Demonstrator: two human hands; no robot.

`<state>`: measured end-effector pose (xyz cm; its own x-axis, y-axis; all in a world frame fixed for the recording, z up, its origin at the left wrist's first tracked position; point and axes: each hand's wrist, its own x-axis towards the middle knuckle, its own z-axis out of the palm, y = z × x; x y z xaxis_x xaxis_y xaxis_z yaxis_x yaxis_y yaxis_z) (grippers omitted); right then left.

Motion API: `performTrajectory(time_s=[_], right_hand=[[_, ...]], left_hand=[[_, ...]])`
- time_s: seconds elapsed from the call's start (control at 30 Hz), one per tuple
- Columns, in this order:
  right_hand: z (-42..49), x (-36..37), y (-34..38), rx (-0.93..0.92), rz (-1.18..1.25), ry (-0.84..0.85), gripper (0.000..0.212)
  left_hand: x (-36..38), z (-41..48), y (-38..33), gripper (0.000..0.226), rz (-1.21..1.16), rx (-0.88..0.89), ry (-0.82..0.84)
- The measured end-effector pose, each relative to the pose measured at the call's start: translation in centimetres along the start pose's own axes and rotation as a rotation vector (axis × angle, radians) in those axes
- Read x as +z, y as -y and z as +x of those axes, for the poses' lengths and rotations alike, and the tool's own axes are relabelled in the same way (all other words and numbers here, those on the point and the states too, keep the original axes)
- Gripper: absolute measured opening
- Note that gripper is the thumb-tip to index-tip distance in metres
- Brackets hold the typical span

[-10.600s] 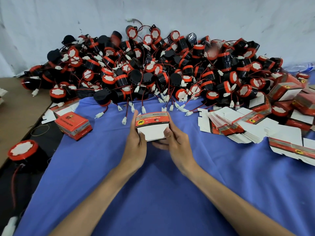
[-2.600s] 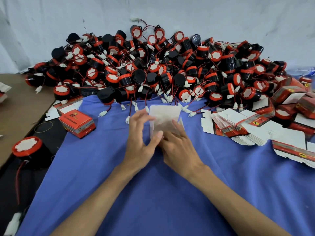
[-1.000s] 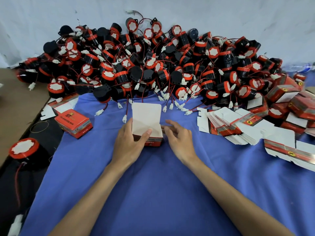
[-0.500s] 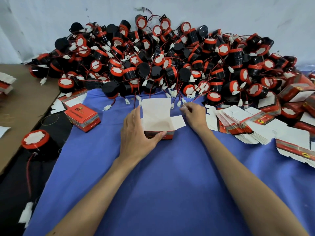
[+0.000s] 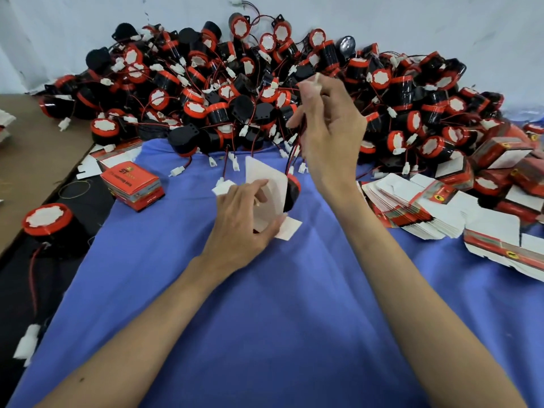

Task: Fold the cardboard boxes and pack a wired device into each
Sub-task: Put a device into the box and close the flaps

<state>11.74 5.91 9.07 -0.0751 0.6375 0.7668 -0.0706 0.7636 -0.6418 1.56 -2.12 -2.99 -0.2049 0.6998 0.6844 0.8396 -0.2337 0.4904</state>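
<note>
Cloth (image 5: pixel 294 334) blue, wall (image 5: pixel 441 25) white; L fingers (image 5: pixel 250 188) grip box (image 5: pixel 266 172), R fingers (image 5: pixel 308 91) pinch connector (image 5: pixel 317 78).

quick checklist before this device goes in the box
1. Box steadied: ok, the left hand grips the box on the blue cloth.
2. Box mouth open: ok, its white flaps are unfolded.
3. Device held: ok, the right hand pinches a white connector, and a wire hangs down towards the device.
4. Device lined up with the mouth: cannot tell, it sits at the box's right edge, partly hidden.
5. Wire free of the pile: cannot tell.
</note>
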Motion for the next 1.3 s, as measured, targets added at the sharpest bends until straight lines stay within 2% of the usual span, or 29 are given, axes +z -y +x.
performTrajectory(time_s=[0.1,0.3,0.43,0.6,0.73,0.83,0.97,1.1,1.17,1.3], right_hand=[[-0.4,-0.2,0.9,0.057,0.104,0.053,0.011],[2.1,-3.2,3.1,0.122,0.272,-0.114,0.015],[2.9,-3.8,3.2,0.222,0.349,0.020,0.019],[1.1,-1.4,1.6,0.407,0.336,0.174,0.016],[0.3,0.0,1.0,0.452,0.435,0.234,0.017],[0.0,0.5,1.2,0.495,0.594,0.202,0.015],[0.2,0.3,1.0,0.446,0.638,0.138,0.015],[-0.4,-0.3,0.2,0.379,0.551,0.105,0.017],[-1.6,-1.0,-0.5,0.357,0.490,0.117,0.014],[-4.0,-3.2,-2.3,0.380,0.387,0.130,0.014]], left_hand=[[-0.2,-0.2,0.1,0.063,0.040,0.033,0.125],[-0.1,-0.4,0.1,0.083,0.238,0.063,0.230],[0.3,-0.2,0.4,0.087,0.156,0.110,0.276],[0.3,-0.3,0.6,0.106,-0.063,0.135,0.253],[0.4,0.0,0.3,0.095,-0.083,0.132,0.162],[0.3,-0.3,0.0,0.076,-0.076,0.120,0.066],[0.1,-0.3,-0.5,0.068,-0.179,0.070,-0.027],[-0.1,-0.5,-1.3,0.060,-0.387,-0.005,-0.076],[-0.1,-0.7,-1.8,0.063,-0.506,-0.041,-0.069],[0.0,-0.4,-2.4,0.067,-0.590,-0.075,-0.088]])
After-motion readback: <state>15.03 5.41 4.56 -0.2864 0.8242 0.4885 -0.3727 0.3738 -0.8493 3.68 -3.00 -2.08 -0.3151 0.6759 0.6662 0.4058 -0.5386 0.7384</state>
